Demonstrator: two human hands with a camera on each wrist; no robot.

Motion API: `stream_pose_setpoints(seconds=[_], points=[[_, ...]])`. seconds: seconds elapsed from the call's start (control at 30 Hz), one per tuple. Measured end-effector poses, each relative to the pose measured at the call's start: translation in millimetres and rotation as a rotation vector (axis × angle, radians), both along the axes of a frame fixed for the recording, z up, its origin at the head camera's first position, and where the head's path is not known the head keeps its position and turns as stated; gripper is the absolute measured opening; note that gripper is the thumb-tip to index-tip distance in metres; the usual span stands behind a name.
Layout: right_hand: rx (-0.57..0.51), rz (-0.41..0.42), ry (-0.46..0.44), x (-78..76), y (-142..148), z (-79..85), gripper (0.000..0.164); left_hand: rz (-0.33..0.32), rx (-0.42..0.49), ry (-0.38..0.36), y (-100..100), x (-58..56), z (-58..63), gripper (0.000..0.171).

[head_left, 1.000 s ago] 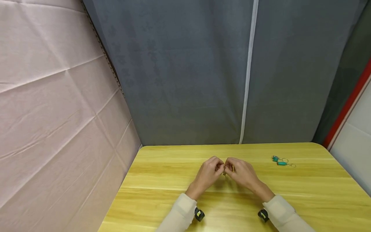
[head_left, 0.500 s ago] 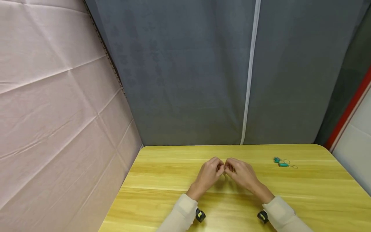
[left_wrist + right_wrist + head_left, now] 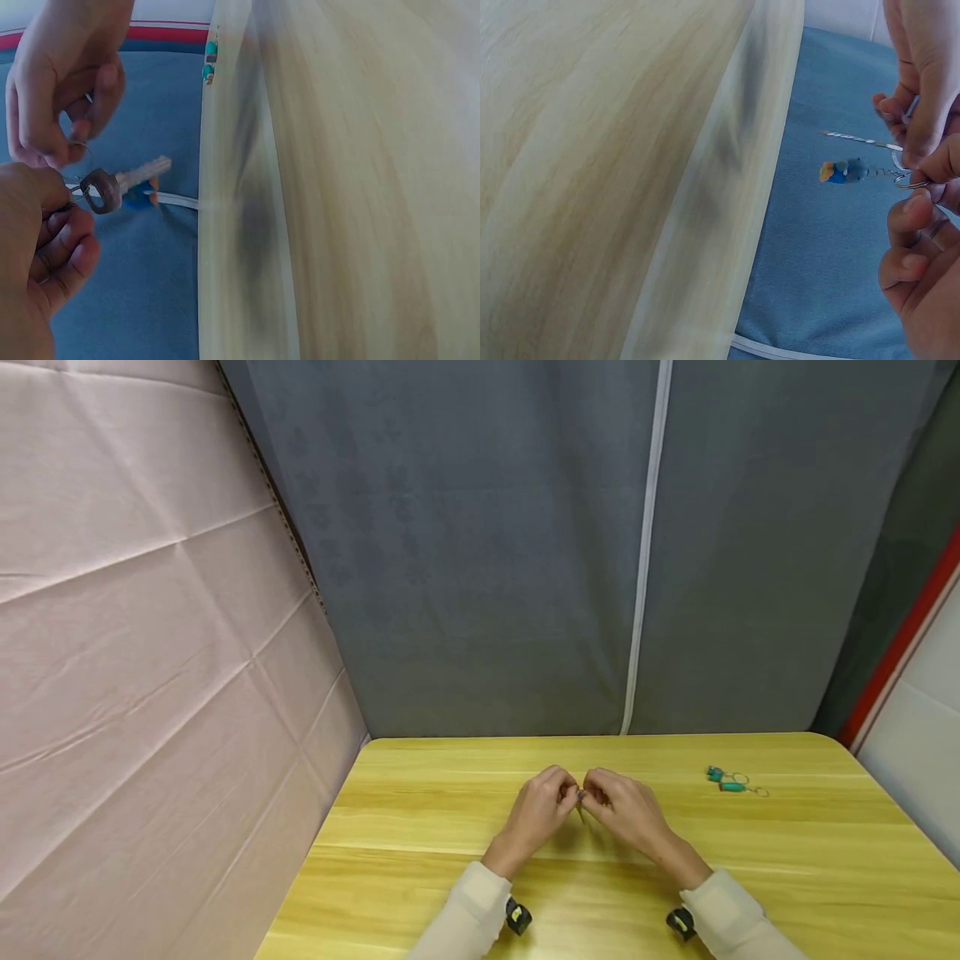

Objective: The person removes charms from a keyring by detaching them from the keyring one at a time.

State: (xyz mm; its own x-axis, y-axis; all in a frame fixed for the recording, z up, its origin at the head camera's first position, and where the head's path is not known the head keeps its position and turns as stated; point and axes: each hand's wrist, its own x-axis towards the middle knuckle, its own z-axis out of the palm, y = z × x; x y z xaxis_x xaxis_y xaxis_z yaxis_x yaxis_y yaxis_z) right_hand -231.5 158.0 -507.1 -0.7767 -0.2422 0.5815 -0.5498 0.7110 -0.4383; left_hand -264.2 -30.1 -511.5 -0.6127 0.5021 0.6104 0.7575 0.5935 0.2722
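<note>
Above the table my left hand (image 3: 536, 806) and right hand (image 3: 622, 806) meet at the fingertips. In the left wrist view, my left hand (image 3: 45, 247) pinches by a metal key (image 3: 105, 191), whose toothed blade points away from the fingers. The right wrist view shows my right hand (image 3: 930, 277) pinching a metal key ring (image 3: 911, 182). From that ring a short chain carries a small blue and orange figurine charm (image 3: 844, 170). The key (image 3: 859, 139) lies beside it, near the left hand's fingers. Fingers partly hide where key and ring meet.
Two teal keychains (image 3: 732, 786) with rings lie on the wooden table (image 3: 420, 827) at the right. A grey curtain (image 3: 480, 568) hangs behind the table's far edge. Pale cloth (image 3: 150, 652) stands at the left. Small black cameras (image 3: 517, 916) sit at the wrists.
Both hands stay nearly in place. The key shows more below the fingertips than before, and a bit of blue appears between them. The head view has shifted slightly.
</note>
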Motion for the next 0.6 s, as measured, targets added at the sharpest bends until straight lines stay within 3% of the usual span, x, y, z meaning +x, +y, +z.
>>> stream_pose_setpoints(seconds=[0.27, 0.6], points=[[-0.019, -0.008, 0.065, -1.2, 1.6, 2.7, 0.027, -0.004, 0.021, 0.012, -3.2, -2.4, -0.7, 0.009], [-0.018, -0.019, 0.081, -4.4, 8.0, 2.6, 0.024, 0.007, 0.055, -0.001, -2.1, -4.2, -0.5, 0.007]])
